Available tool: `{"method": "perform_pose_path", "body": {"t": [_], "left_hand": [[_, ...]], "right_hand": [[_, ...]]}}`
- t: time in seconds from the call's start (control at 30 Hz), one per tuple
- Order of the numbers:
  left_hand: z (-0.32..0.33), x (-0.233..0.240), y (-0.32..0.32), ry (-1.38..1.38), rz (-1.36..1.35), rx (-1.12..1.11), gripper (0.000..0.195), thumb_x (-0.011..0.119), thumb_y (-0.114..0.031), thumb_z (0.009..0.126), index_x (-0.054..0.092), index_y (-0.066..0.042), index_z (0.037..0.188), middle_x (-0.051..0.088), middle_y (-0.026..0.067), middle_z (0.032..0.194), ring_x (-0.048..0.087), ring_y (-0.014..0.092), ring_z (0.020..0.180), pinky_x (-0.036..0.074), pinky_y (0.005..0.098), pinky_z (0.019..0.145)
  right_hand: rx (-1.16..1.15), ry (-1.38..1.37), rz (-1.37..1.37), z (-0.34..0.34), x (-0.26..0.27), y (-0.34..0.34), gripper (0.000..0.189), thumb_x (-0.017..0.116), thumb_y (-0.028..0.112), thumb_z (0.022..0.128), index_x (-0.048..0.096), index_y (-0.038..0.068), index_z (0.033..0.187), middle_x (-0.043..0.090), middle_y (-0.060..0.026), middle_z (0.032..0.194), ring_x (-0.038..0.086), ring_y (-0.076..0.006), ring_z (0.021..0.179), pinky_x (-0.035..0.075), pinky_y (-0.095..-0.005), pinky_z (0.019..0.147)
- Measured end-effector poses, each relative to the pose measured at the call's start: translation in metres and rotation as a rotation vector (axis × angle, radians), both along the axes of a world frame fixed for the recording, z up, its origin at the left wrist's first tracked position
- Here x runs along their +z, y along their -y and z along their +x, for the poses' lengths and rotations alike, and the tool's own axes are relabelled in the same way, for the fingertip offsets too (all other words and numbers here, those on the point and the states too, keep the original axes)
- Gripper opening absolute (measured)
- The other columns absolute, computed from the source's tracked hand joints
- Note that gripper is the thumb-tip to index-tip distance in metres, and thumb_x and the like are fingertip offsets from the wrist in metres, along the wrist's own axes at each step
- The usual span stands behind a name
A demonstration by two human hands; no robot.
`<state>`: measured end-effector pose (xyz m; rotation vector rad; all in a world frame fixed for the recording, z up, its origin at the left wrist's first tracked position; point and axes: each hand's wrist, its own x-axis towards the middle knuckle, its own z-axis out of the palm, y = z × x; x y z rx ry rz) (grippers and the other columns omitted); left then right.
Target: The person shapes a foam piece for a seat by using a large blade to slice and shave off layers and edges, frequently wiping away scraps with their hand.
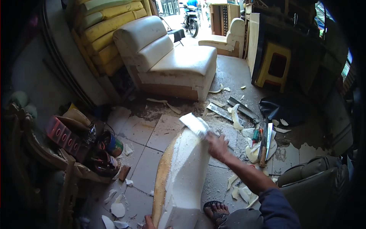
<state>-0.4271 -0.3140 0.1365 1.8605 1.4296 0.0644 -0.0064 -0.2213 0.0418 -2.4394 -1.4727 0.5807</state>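
Note:
A long, shaped foam piece (pixel 187 166), white on top with a yellowish-tan layer (pixel 163 177) along its left side, stands lengthwise before me. Its white surface is carved into ridges and dusted with crumbs. My right hand (pixel 218 146) is closed on a bright, flat tool (pixel 195 124) at the foam's far end. Motion blur hides what kind of tool it is. At the bottom edge of the view, my left hand (pixel 149 222) grips the near end of the foam, with most of the hand hidden or cut off.
Foam offcuts (pixel 117 209) and crumbs litter the tiled floor. To the right lie metal strips (pixel 219 111), a long blade (pixel 269 140) and a green-handled tool (pixel 255 136). Containers of tools (pixel 110 143) stand left. Ahead are a white sofa seat (pixel 177 63) and a yellow stool (pixel 273 65).

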Motion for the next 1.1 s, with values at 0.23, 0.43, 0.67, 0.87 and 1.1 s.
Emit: {"method": "perform_pose_path", "body": {"t": [0.23,0.43,0.67,0.87,1.1], "left_hand": [[-0.003,-0.007,-0.005,0.053,0.032,0.012,0.080,0.090,-0.036,0.073,0.041,-0.004,0.129,0.070,0.0271,0.095,0.070,0.047,0.089,0.056,0.0519,0.079],[-0.009,-0.022,-0.002,0.072,0.090,0.011,0.081,0.090,-0.036,0.073,0.041,-0.005,0.130,0.070,0.0268,0.096,0.070,0.047,0.088,0.056,0.0524,0.076],[-0.006,-0.010,-0.002,0.104,-0.022,-0.001,0.080,0.089,-0.035,0.073,0.041,-0.004,0.129,0.069,0.0269,0.095,0.070,0.047,0.087,0.056,0.0528,0.076],[-0.001,-0.016,-0.009,0.045,0.000,0.027,0.081,0.088,-0.036,0.073,0.041,-0.003,0.130,0.069,0.0282,0.097,0.069,0.049,0.088,0.055,0.0536,0.077],[-0.007,-0.012,-0.002,0.038,-0.026,0.063,0.081,0.088,-0.034,0.074,0.040,-0.002,0.131,0.068,0.0300,0.101,0.068,0.049,0.093,0.055,0.0528,0.080]], "right_hand": [[0.026,0.074,0.076,-0.011,0.013,-0.003,0.066,0.049,0.010,0.096,0.045,0.039,0.154,0.027,-0.0078,0.170,0.040,-0.0453,0.121,0.040,-0.0585,0.094],[0.160,0.073,0.087,-0.050,0.012,0.011,0.061,0.044,0.006,0.101,0.043,0.034,0.156,0.037,-0.0064,0.166,0.047,-0.0416,0.118,0.043,-0.0591,0.099],[0.009,0.091,0.054,-0.025,0.010,0.002,0.056,0.048,0.014,0.103,0.043,0.027,0.157,0.048,-0.0092,0.157,0.046,-0.0423,0.133,0.043,-0.0614,0.107],[0.095,0.139,0.237,-0.037,-0.009,0.017,0.059,0.050,0.008,0.096,0.053,0.037,0.147,0.052,-0.0047,0.154,0.051,-0.0430,0.110,0.048,-0.0635,0.092],[0.305,0.197,0.323,-0.050,-0.008,0.019,0.068,0.050,0.008,0.094,0.043,0.038,0.155,0.045,-0.0096,0.159,0.050,-0.0476,0.114,0.045,-0.0713,0.092]]}}
